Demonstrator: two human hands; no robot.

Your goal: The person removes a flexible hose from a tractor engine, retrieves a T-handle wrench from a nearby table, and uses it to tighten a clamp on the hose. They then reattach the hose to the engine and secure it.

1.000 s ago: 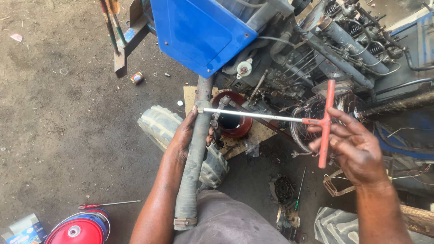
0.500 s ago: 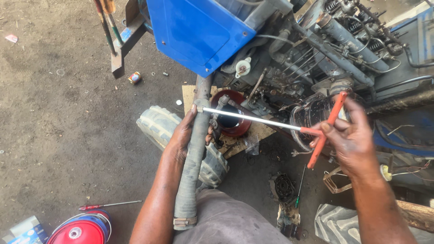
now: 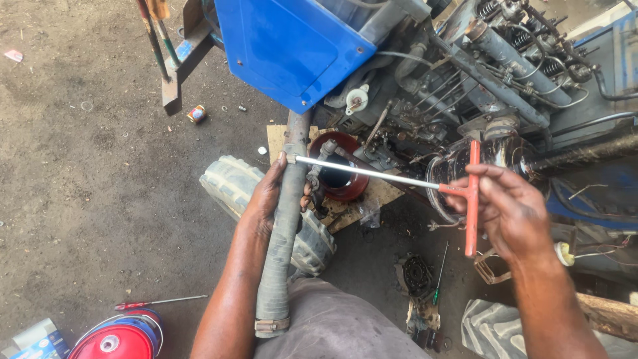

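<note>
A person's left hand (image 3: 269,193) grips a grey rubber hose (image 3: 282,226) lying across the lap; the right hand (image 3: 508,213) clasps a red T-handle wrench (image 3: 470,196), its shaft reaching the hose's upper end beside the blue tractor engine (image 3: 465,73). Keeping the shaft square should prevent slipping.

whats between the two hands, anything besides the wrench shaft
In the head view, the T-handle wrench's silver shaft spans from the left hand on the grey hose to the right hand. Beneath it sit a dark red round part and cardboard.
</note>
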